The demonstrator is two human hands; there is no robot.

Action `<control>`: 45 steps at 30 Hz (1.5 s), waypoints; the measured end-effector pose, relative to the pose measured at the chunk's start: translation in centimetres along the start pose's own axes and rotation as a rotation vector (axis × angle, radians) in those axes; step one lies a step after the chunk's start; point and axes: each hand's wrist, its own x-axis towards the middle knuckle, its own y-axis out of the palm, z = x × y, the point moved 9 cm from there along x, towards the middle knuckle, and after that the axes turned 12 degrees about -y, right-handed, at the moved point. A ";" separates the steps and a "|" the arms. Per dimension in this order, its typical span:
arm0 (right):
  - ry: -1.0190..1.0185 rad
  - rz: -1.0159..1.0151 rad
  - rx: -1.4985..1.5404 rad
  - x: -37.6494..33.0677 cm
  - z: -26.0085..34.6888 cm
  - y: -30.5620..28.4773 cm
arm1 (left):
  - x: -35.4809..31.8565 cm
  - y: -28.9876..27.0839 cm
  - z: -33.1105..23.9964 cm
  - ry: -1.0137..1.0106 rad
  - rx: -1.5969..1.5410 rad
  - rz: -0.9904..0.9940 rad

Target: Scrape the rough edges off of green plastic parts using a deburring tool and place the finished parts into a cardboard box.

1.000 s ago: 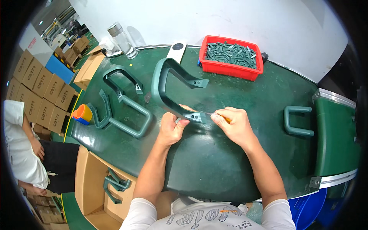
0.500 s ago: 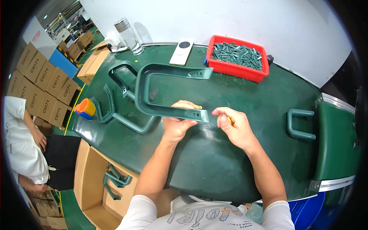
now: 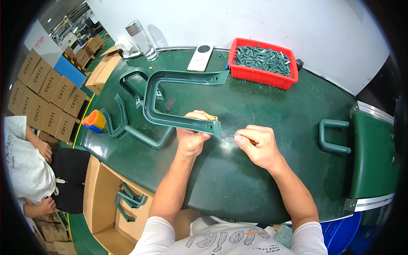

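Note:
A dark green U-shaped plastic handle (image 3: 149, 100) is held up over the table, its hollow inner side toward me. My left hand (image 3: 191, 136) grips its nearer arm close to the end with the holes, thumb in front. Something yellow shows at that hand's fingertips. Just right of this end, my right hand (image 3: 260, 146) is closed in a pinch. A thin, dark, pointed tool (image 3: 228, 135) sticks out of the pinch toward the handle's end; its kind is too small to tell, and whether it touches is unclear.
More green handles lie on the green table (image 3: 263, 187) at left, and one handle (image 3: 327, 136) at right. A red bin (image 3: 259, 78) of small green pieces stands at the back, beside a phone (image 3: 200, 59) and glass bottle (image 3: 146, 44). An open carton (image 3: 100, 199) holds handles; a person (image 3: 32, 165) stands left.
The handle and my left hand have shifted slightly left. My right hand has turned and closed to a pinch, with the thin tool's tip now showing by the handle's end.

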 end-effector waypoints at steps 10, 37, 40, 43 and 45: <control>-0.046 -0.013 -0.020 0.2 0.4 -0.2 | -0.2 0.1 0.5 -0.035 0.001 0.020; 0.589 -0.097 0.368 -2.3 -3.7 0.3 | -1.1 2.5 3.7 -0.198 0.024 0.142; 0.583 -0.131 0.340 -2.4 -4.1 0.0 | -0.9 2.7 3.9 -0.194 0.064 0.136; 0.583 -0.138 0.302 -2.4 -4.7 -0.3 | -0.7 2.6 3.9 -0.212 0.171 0.106; 0.580 -0.138 0.274 -2.4 -4.8 -0.3 | -0.6 2.4 3.9 -0.213 0.253 0.075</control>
